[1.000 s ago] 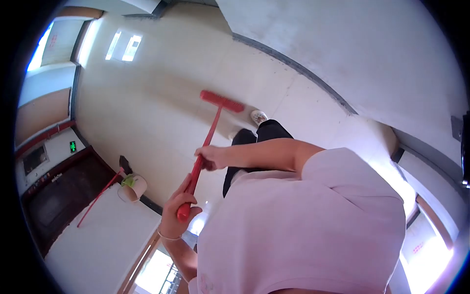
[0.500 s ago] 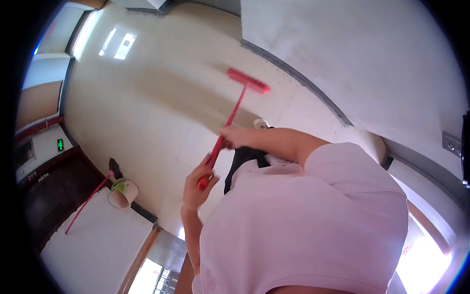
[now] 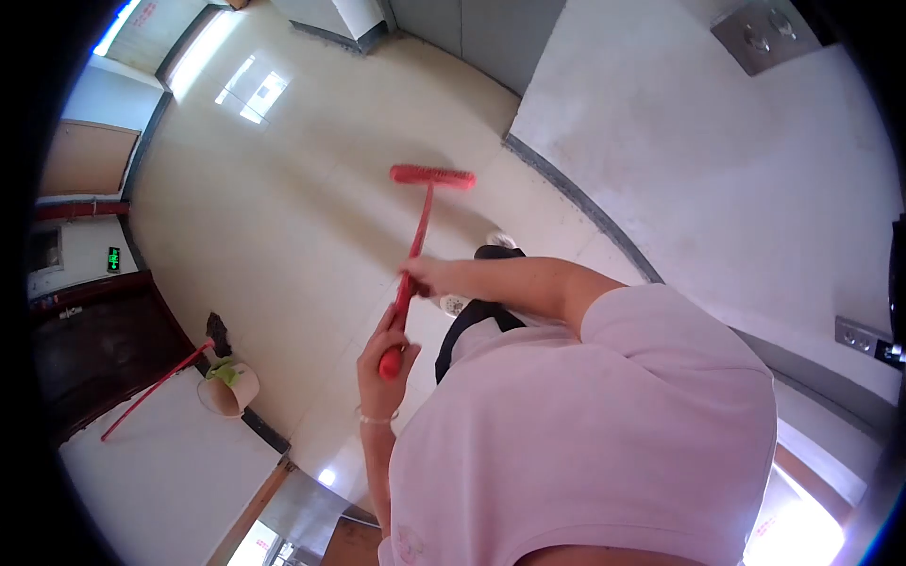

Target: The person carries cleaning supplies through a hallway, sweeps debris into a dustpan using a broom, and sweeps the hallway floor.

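A red broom [image 3: 422,222] with a long handle and a wide bar-shaped head slants across the middle, its head on the tiled floor. My left hand [image 3: 385,357] wraps the top end of the handle, thumb near the rounded tip. Farther down the shaft, my right hand [image 3: 429,275] is closed around it. A light band [image 3: 377,418] circles my left wrist. My shoes [image 3: 455,306] show just below my right arm, close to the broom.
A bucket [image 3: 243,389] with a green cloth stands by the left wall. Beside it leans a red-handled tool [image 3: 156,393] with a dark head [image 3: 218,332]. A dark door [image 3: 109,344] is at left. The right-hand wall has a grey skirting [image 3: 585,203].
The broom head has moved left and slightly nearer to me. Both hands still grip the handle, the right one a little farther left. The camera view has shifted.
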A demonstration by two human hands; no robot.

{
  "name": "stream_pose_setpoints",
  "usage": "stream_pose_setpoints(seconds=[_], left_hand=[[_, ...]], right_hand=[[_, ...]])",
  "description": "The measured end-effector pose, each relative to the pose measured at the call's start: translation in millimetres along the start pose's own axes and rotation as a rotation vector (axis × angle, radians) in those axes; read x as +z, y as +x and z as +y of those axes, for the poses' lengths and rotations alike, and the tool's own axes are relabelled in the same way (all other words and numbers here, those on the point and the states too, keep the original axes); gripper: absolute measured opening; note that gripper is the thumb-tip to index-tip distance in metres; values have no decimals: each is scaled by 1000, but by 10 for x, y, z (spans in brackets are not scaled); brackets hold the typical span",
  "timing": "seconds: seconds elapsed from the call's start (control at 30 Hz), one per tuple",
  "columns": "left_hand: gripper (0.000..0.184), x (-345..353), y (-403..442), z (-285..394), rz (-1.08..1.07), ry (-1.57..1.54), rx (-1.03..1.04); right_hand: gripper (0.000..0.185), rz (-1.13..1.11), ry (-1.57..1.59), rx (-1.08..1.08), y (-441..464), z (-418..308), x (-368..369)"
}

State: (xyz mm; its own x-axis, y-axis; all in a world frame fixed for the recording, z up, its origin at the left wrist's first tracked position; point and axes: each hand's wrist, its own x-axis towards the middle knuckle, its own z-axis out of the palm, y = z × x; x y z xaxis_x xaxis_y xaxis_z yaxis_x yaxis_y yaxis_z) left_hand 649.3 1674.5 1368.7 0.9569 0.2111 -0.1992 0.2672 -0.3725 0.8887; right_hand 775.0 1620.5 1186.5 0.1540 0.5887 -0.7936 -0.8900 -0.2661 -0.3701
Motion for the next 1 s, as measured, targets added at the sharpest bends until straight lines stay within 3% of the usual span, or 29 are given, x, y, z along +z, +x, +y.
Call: stream_pose_setpoints(seconds=[0.13,0.3,0.37,0.53,0.63,0.73,0.87,1.0], left_hand=[[12,268,875,-135,8,-121,91],[11,638,1907,-140,-45,-138,88],[9,665,2114,-128,-97,-196,50],[12,-75,1771,78,-92,-63,-279],[11,-450,1193,254,-37,6,-290],[11,-572,1032,557,79,-64,-399],[15,-520,1230,728,149,-116,-277],[15,-380,1657,523,107,-66,-190]], right_hand=[[13,246,28,-24,192,-780,-578],[20,169,-50,14,485,-1605,-1520],[26,296,-286,20,453,-1804,-1596],[34,7,-208,133,660,-1304,-816],[34,-174,-207,172,559,-886,-127],[21,-204,-150,309,255,-1064,295],[17,-194,-118,342,149,-1403,328],[17,-160,-176,92,503,-1745,15]])
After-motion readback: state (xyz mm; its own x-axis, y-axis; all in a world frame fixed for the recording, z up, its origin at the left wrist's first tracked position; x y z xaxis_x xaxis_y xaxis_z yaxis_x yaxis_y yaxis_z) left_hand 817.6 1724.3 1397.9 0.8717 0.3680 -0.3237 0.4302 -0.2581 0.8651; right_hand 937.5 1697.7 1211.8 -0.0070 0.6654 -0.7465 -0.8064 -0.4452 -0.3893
